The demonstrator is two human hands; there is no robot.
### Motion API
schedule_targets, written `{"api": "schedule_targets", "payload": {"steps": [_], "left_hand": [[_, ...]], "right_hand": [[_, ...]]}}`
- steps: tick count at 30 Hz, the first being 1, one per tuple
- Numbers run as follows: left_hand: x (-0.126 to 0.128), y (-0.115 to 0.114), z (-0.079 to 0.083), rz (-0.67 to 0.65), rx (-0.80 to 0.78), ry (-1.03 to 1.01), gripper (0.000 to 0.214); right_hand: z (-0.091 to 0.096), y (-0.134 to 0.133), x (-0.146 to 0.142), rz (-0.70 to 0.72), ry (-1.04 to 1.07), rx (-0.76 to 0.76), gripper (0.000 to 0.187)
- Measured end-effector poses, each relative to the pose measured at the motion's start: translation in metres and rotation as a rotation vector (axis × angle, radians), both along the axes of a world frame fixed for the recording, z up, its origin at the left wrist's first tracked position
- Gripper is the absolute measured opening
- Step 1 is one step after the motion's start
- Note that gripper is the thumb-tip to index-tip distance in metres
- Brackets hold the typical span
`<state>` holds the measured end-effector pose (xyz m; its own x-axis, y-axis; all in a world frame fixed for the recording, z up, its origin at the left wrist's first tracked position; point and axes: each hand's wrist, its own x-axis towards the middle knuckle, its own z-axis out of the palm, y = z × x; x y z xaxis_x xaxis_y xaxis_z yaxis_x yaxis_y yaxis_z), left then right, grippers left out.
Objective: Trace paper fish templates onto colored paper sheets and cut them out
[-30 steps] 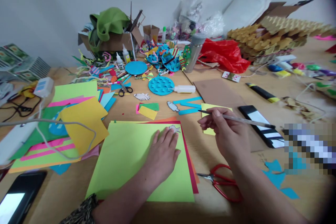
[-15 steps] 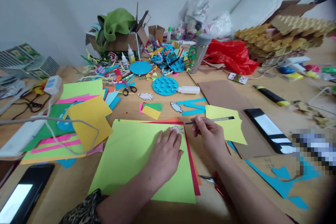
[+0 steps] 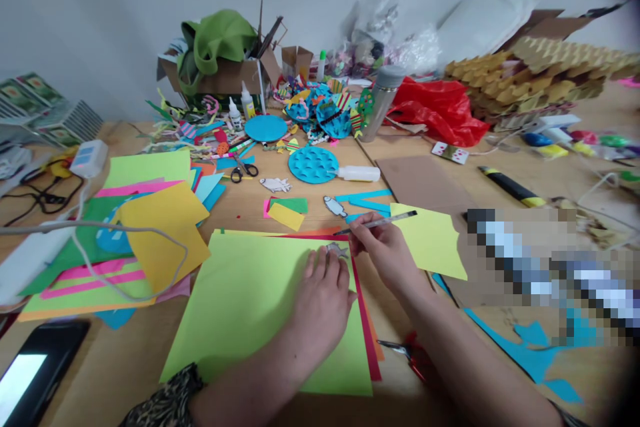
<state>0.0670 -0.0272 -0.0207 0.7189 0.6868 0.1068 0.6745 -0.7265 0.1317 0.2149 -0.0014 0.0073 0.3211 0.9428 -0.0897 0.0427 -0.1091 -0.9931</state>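
My left hand (image 3: 323, 297) lies flat on a large yellow-green paper sheet (image 3: 235, 307), its fingertips touching a small grey fish cutout (image 3: 339, 249) near the sheet's far right corner. In my right hand (image 3: 383, 247) is a slim pen (image 3: 403, 217), pinched between thumb and fingers. The pen's tip points left, close to the fish cutout; whether it touches the paper I cannot tell. Red paper (image 3: 369, 345) and orange paper show under the sheet's right edge. Two more fish cutouts, one white (image 3: 275, 185) and one grey-white (image 3: 334, 206), lie beyond the stack.
Red-handled scissors (image 3: 413, 357) lie beneath my right forearm. Blue strips (image 3: 367, 202), a yellow sheet (image 3: 430, 240) and brown cardboard (image 3: 420, 180) are at the right. Coloured papers (image 3: 165, 227) with a cable across them fill the left. A phone (image 3: 45, 373) lies front left. Black scissors (image 3: 244, 171) lie farther back.
My right hand has moved left with the pen, bringing its tip nearer the fish cutout. My left hand stays pressed on the sheet. The view has shifted slightly.
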Motion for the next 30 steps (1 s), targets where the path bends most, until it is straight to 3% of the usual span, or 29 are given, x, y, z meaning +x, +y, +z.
{"api": "schedule_targets", "payload": {"steps": [8, 16, 23, 26, 30], "left_hand": [[0.0, -0.002, -0.003, 0.0, 0.013, -0.006, 0.051], [0.001, -0.003, -0.011, 0.007, 0.001, -0.011, 0.054], [-0.001, -0.004, -0.011, 0.004, -0.012, -0.019, 0.051], [-0.001, -0.004, -0.008, 0.008, -0.03, -0.003, 0.052], [-0.002, -0.005, -0.007, 0.011, -0.031, 0.002, 0.052]], "right_hand": [[-0.033, 0.009, -0.003, 0.027, -0.158, 0.002, 0.033], [-0.033, 0.011, -0.004, 0.025, -0.21, 0.055, 0.04], [-0.038, 0.01, -0.001, -0.12, -0.39, 0.17, 0.031], [-0.039, 0.011, 0.003, -0.207, -0.332, 0.19, 0.031], [-0.038, 0.011, 0.002, -0.172, -0.286, 0.18, 0.031]]}}
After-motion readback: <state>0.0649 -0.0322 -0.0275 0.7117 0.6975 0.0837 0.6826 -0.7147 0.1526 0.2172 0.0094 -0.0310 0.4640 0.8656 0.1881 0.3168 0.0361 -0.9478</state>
